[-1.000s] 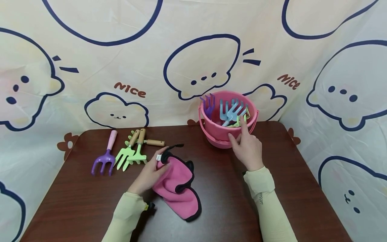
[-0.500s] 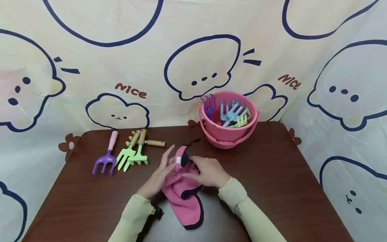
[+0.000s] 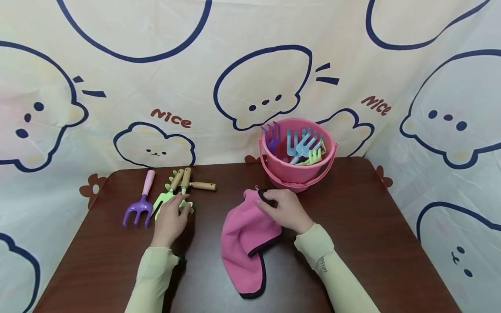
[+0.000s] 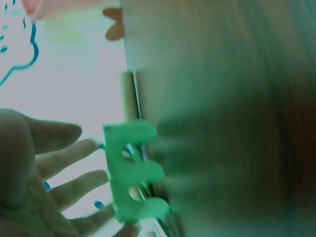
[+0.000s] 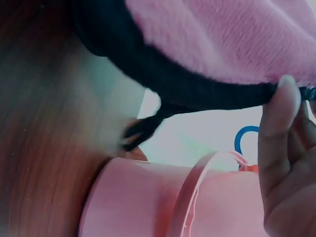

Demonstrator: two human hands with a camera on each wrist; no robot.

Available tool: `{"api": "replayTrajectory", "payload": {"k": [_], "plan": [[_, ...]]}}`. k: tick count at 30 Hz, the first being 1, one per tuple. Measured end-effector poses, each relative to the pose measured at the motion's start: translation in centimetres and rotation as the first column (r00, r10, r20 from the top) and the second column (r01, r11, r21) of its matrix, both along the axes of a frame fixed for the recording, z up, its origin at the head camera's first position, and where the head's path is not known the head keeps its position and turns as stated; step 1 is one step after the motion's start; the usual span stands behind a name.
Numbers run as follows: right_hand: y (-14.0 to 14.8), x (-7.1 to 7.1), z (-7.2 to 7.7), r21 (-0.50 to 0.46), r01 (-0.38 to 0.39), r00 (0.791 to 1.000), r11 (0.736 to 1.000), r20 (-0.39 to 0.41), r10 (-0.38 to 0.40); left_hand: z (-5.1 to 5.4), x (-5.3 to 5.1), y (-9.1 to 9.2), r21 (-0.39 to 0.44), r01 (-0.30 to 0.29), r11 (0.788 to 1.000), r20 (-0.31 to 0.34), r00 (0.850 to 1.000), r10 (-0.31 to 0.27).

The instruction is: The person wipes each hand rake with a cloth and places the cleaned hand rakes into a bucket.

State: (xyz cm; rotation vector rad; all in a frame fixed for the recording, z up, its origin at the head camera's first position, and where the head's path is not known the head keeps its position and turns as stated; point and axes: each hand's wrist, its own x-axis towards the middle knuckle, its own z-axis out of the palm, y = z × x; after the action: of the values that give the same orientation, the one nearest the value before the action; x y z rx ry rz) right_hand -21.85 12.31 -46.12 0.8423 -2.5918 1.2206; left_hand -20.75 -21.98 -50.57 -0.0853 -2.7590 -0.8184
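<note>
My right hand pinches the black-edged top of a pink cloth, and the rest of the cloth hangs down over the table. In the right wrist view, thumb and fingers meet on the cloth's black trim, where a black loop dangles. At the left, my left hand is over a cluster of light-green garden tools with wooden handles. Its fingers look straight and spread beside a green rake head in the left wrist view; whether they touch it I cannot tell. The hand partly hides the tools.
A purple hand fork with a pink handle lies left of the green tools. At the back right stands a pink bucket holding purple, blue and green tools. A patterned cloth backdrop rises behind the dark wooden table.
My right hand came from the bucket to the cloth and took hold of its top edge. My left hand let the cloth go and moved left to the green tools.
</note>
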Motion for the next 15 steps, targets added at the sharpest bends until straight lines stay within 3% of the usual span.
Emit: {"api": "replayTrajectory", "payload": {"k": [3,8,12,15], "plan": [[0.5,-0.1,0.3,-0.046,-0.029,0.999,0.999,0.032,0.03,0.2,0.2,-0.4,-0.007,0.002,1.0,0.098,0.995,-0.001],[1.5,-0.2,1.0,-0.13,-0.089,0.994,0.987,0.05,0.096,0.7,0.2,0.3,0.014,0.099,0.995,0.103,0.99,-0.1],[2.4,0.0,1.6,-0.222,-0.127,0.988,0.967,0.054,0.143,0.7,0.3,0.7,0.026,0.23,0.973,0.119,0.966,-0.231],[2.9,0.1,2.1,-0.29,-0.153,0.986,0.945,0.026,0.167,0.1,0.3,0.6,-0.035,0.273,0.961,0.065,0.961,-0.27]]}}
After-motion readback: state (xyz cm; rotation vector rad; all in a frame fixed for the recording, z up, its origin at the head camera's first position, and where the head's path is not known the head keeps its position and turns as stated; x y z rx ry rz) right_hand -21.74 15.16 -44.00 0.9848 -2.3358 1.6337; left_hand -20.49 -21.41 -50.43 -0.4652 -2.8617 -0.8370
